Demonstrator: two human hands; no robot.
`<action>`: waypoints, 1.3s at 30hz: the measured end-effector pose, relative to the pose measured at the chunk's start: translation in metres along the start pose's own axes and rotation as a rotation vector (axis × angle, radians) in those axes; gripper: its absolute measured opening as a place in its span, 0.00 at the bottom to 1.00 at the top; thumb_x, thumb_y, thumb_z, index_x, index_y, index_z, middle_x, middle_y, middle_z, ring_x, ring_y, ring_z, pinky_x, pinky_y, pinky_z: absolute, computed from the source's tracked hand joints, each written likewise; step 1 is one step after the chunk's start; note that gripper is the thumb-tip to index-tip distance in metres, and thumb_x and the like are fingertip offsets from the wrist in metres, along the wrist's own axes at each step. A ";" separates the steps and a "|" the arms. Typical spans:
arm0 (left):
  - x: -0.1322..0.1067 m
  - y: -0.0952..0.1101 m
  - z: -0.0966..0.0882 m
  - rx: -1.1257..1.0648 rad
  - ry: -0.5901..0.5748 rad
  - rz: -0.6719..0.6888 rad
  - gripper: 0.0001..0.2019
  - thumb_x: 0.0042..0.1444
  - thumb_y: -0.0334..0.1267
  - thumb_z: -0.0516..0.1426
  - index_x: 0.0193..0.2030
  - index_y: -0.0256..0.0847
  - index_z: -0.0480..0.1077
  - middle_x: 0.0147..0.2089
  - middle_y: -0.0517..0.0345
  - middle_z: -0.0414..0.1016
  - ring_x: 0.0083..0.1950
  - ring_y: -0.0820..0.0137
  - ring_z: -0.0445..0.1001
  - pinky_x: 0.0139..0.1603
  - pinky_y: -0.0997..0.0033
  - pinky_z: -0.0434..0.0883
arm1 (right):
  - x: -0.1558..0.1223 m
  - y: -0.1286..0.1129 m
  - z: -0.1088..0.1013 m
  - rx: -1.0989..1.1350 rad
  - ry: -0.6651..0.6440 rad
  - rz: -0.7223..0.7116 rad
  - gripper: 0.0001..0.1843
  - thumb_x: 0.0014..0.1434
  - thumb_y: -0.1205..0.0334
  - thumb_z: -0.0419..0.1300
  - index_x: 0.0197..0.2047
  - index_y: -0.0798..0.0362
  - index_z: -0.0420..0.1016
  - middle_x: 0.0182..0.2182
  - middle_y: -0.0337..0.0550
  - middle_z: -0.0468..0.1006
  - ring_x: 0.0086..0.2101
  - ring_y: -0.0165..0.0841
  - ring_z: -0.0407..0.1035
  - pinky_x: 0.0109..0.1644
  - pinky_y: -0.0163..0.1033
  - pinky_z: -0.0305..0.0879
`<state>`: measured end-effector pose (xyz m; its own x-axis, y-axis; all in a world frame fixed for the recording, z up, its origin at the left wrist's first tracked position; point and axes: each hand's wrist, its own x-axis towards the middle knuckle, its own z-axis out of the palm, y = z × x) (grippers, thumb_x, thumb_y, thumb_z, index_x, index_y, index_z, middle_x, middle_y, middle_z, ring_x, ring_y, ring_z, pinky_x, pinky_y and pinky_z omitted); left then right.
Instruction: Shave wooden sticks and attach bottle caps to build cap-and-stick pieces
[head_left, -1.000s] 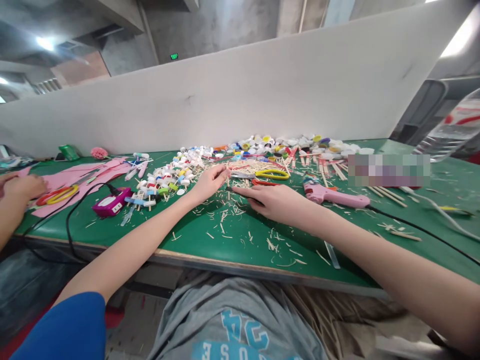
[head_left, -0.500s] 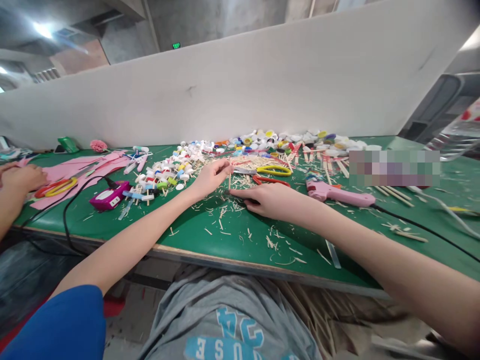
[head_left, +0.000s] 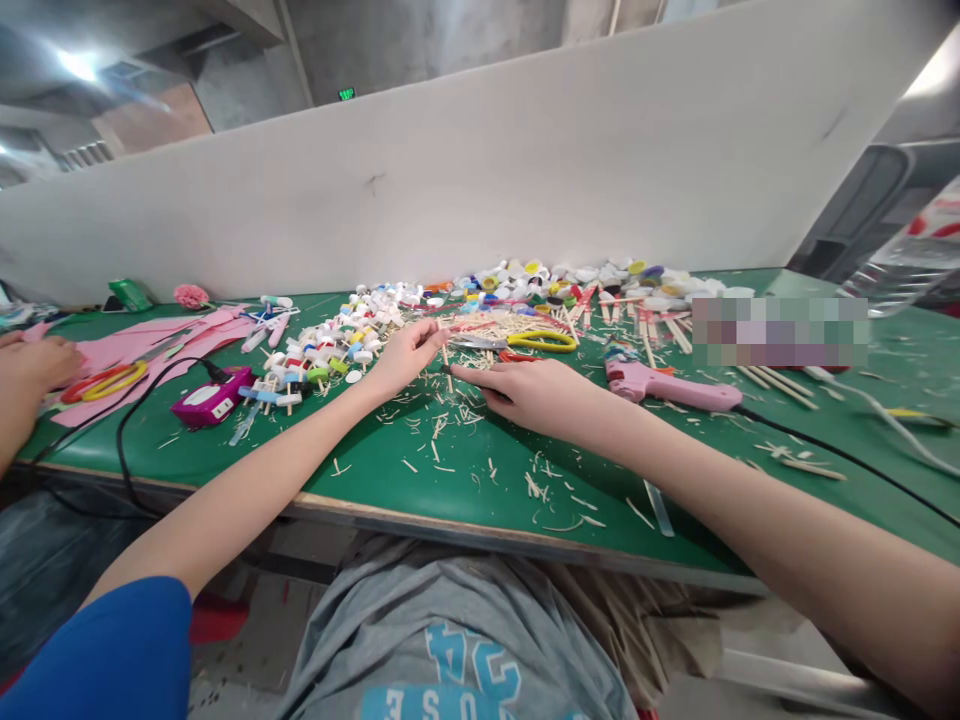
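My left hand [head_left: 406,352] pinches a thin wooden stick [head_left: 447,358] that stands roughly upright on the green table [head_left: 465,480]. My right hand [head_left: 534,392] lies low on the table just right of the stick, fingers closed on a dark blade-like tool whose tip [head_left: 448,371] meets the stick's foot. Wood shavings [head_left: 450,420] are strewn around both hands. Yellow-handled scissors [head_left: 534,341] lie just behind my hands, beside a heap of sticks.
A pink glue gun [head_left: 670,386] with a black cord lies to the right. Bottle caps on sticks [head_left: 330,352] and loose caps [head_left: 570,280] fill the back. A magenta device [head_left: 210,398] and pink sheets [head_left: 150,345] lie left, where another person's hand [head_left: 30,362] rests. A white partition stands behind.
Both hands stay at the same spot with the stick; my right hand has crept slightly left and farther back. The view has shifted a little.
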<state>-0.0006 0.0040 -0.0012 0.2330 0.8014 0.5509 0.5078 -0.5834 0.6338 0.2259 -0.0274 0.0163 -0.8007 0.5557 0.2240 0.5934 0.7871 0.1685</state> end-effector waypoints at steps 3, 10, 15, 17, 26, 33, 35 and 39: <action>-0.001 0.002 0.000 0.008 0.004 -0.001 0.18 0.63 0.49 0.51 0.26 0.42 0.56 0.21 0.63 0.57 0.23 0.74 0.56 0.27 0.69 0.56 | 0.002 -0.001 -0.001 0.015 -0.051 0.008 0.30 0.63 0.62 0.48 0.67 0.38 0.57 0.31 0.40 0.77 0.25 0.30 0.65 0.25 0.36 0.45; 0.001 0.007 0.004 0.003 -0.035 0.022 0.17 0.64 0.49 0.49 0.27 0.42 0.58 0.21 0.63 0.58 0.23 0.75 0.57 0.27 0.69 0.58 | 0.001 0.003 -0.002 0.070 -0.040 0.024 0.29 0.62 0.62 0.49 0.66 0.38 0.59 0.32 0.41 0.77 0.26 0.29 0.65 0.25 0.35 0.45; -0.001 0.009 0.003 0.011 -0.029 0.016 0.17 0.64 0.48 0.50 0.27 0.42 0.58 0.22 0.63 0.58 0.24 0.74 0.57 0.28 0.69 0.58 | -0.003 0.006 0.000 0.001 0.027 0.034 0.30 0.62 0.63 0.48 0.67 0.37 0.57 0.37 0.41 0.79 0.27 0.31 0.66 0.25 0.36 0.45; -0.001 0.009 0.003 0.011 -0.028 0.010 0.17 0.64 0.48 0.50 0.27 0.42 0.58 0.22 0.63 0.58 0.24 0.74 0.57 0.28 0.69 0.58 | -0.003 0.006 0.001 0.003 0.017 0.053 0.30 0.63 0.62 0.48 0.68 0.37 0.55 0.39 0.41 0.79 0.29 0.32 0.68 0.26 0.36 0.47; -0.001 0.006 0.003 -0.002 -0.032 0.000 0.17 0.64 0.48 0.49 0.27 0.42 0.57 0.21 0.63 0.58 0.23 0.74 0.57 0.27 0.69 0.57 | -0.007 0.013 0.003 0.002 0.029 0.069 0.25 0.66 0.54 0.48 0.66 0.39 0.59 0.41 0.42 0.78 0.35 0.35 0.71 0.31 0.37 0.56; -0.003 0.007 0.003 -0.007 -0.030 -0.012 0.17 0.65 0.48 0.49 0.28 0.42 0.57 0.22 0.63 0.59 0.23 0.75 0.58 0.27 0.70 0.58 | -0.014 0.010 -0.008 -0.011 0.046 0.093 0.27 0.64 0.57 0.51 0.66 0.40 0.60 0.46 0.43 0.78 0.37 0.36 0.72 0.33 0.38 0.61; -0.004 0.007 0.003 -0.006 -0.030 -0.019 0.16 0.65 0.47 0.49 0.28 0.42 0.57 0.21 0.64 0.59 0.23 0.75 0.58 0.28 0.70 0.59 | -0.016 0.011 -0.009 0.033 0.038 0.110 0.28 0.61 0.57 0.53 0.65 0.41 0.61 0.47 0.44 0.77 0.38 0.38 0.72 0.36 0.39 0.64; -0.003 0.007 0.003 0.002 -0.031 -0.031 0.16 0.65 0.47 0.49 0.28 0.42 0.57 0.21 0.64 0.59 0.23 0.76 0.58 0.27 0.70 0.59 | -0.016 0.015 -0.008 0.162 0.017 0.104 0.29 0.60 0.59 0.53 0.66 0.45 0.62 0.48 0.46 0.77 0.41 0.39 0.73 0.43 0.43 0.67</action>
<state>0.0051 -0.0024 -0.0002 0.2431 0.8226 0.5141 0.5164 -0.5584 0.6493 0.2480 -0.0264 0.0226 -0.7333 0.6329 0.2482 0.6508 0.7592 -0.0131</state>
